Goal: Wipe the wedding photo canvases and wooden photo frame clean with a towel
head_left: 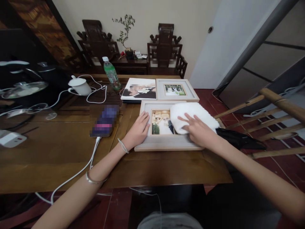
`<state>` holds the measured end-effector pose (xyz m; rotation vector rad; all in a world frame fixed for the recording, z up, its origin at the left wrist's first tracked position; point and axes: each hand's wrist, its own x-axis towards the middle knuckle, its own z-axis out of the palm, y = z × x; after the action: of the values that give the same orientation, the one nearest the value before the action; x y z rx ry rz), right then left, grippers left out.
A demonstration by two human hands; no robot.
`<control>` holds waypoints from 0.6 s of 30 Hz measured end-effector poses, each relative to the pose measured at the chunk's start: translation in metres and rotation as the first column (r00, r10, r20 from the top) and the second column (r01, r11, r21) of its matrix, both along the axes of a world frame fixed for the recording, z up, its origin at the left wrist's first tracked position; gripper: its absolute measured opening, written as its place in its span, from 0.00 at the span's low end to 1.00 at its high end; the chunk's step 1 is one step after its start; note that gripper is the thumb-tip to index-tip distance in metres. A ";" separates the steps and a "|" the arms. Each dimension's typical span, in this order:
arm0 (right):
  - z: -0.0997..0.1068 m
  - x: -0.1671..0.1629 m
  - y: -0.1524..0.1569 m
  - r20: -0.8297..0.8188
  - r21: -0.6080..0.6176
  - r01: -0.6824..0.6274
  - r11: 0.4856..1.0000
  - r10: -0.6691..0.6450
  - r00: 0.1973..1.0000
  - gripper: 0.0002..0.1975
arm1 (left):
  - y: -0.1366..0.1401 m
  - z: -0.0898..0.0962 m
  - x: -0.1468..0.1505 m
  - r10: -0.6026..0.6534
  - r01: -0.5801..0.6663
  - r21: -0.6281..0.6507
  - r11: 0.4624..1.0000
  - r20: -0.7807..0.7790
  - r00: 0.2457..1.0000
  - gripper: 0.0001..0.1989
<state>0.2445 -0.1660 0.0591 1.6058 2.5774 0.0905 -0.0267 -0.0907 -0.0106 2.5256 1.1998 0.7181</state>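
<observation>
A pale wooden picture frame (164, 144) lies flat near the table's front right, a wedding photo (163, 122) in its middle. My left hand (138, 131) rests on the frame's left border, fingers stretched out flat along it. A fluffy white cloth (195, 111) covers the frame's right part and hangs past its right side. My right hand (201, 133) presses the cloth against the frame, some fingers stretched over it and others bent into it. Behind lie a second pale frame (193, 92) with a smaller photo and a large photo print (140, 89) on a dark base.
On the wooden table (71, 162) are a phone (105, 122) with a white cable, a green bottle (111, 74), a lidded white cup (81, 86), a glass-lidded pot (26, 90) and a white charger (11, 139). A wooden rack (281, 105) stands at the right.
</observation>
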 end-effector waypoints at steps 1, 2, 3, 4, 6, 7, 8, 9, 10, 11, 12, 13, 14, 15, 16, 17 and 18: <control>-0.004 0.003 0.014 0.010 0.053 0.003 0.999 -0.004 1.000 0.26 | 0.000 0.000 0.000 -0.004 0.004 -0.002 1.000 0.002 1.000 0.25; -0.007 0.006 0.028 0.010 0.103 0.004 0.995 -0.006 1.000 0.26 | 0.000 0.000 0.000 -0.008 0.008 -0.004 1.000 0.007 1.000 0.25; -0.009 0.008 0.043 0.004 0.147 0.009 0.989 -0.010 1.000 0.26 | 0.000 0.000 -0.001 -0.010 0.010 -0.006 1.000 0.013 1.000 0.25; -0.011 0.009 0.056 -0.008 0.184 0.019 0.983 -0.018 1.000 0.27 | 0.001 -0.001 -0.001 -0.011 0.012 -0.006 1.000 0.017 1.000 0.25; -0.012 0.010 0.079 -0.036 0.241 0.051 0.969 -0.044 0.998 0.29 | 0.001 -0.002 -0.001 -0.011 0.011 -0.004 1.000 0.019 1.000 0.25; -0.012 0.009 0.087 -0.045 0.260 0.064 0.964 -0.054 0.998 0.29 | 0.001 -0.002 -0.001 -0.008 0.008 0.000 1.000 0.019 1.000 0.24; -0.012 0.006 0.092 -0.046 0.267 0.067 0.961 -0.057 0.997 0.30 | 0.001 -0.003 -0.001 -0.005 0.005 0.006 1.000 0.021 1.000 0.24; -0.013 0.002 0.095 -0.037 0.258 0.059 0.964 -0.051 0.998 0.29 | 0.001 -0.003 -0.002 -0.002 0.002 0.011 1.000 0.023 1.000 0.24; -0.013 -0.003 0.094 -0.023 0.236 0.043 0.971 -0.039 0.999 0.29 | 0.001 -0.003 -0.002 0.000 0.000 0.016 1.000 0.026 1.000 0.24; -0.014 -0.009 0.089 -0.006 0.205 0.025 0.978 -0.024 1.000 0.29 | 0.001 -0.003 -0.002 0.001 -0.002 0.019 1.000 0.030 1.000 0.24; -0.014 -0.016 0.082 0.012 0.170 0.009 0.985 -0.011 1.000 0.28 | 0.001 -0.003 -0.001 0.002 -0.002 0.020 1.000 0.032 0.999 0.24; -0.014 -0.023 0.071 0.029 0.134 0.000 0.991 -0.004 1.000 0.28 | 0.001 -0.003 -0.001 0.001 -0.002 0.018 1.000 0.032 1.000 0.24; -0.014 -0.029 0.059 0.042 0.099 -0.005 0.995 0.001 0.999 0.27 | 0.001 -0.003 -0.001 0.003 -0.003 0.017 1.000 0.029 1.000 0.24; -0.012 -0.034 0.044 0.050 0.064 -0.008 0.998 0.005 0.999 0.27 | 0.001 -0.002 -0.001 0.006 -0.006 0.015 1.000 0.026 1.000 0.24; -0.009 -0.039 0.028 0.053 0.017 -0.010 1.000 0.009 0.999 0.26 | 0.000 -0.002 0.000 0.009 -0.009 0.014 1.000 0.024 1.000 0.24; -0.005 -0.042 0.011 0.043 -0.025 -0.025 0.999 0.026 0.999 0.25 | 0.000 -0.002 0.000 0.012 -0.013 0.014 1.000 0.024 1.000 0.24; 0.000 -0.045 -0.006 0.030 -0.078 -0.038 0.996 0.041 0.999 0.24 | 0.000 -0.002 0.000 0.015 -0.015 0.013 1.000 0.026 1.000 0.24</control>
<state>0.1994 -0.1718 0.0588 1.5152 2.5560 0.0185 -0.0266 -0.0910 -0.0127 2.5125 1.2101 0.7630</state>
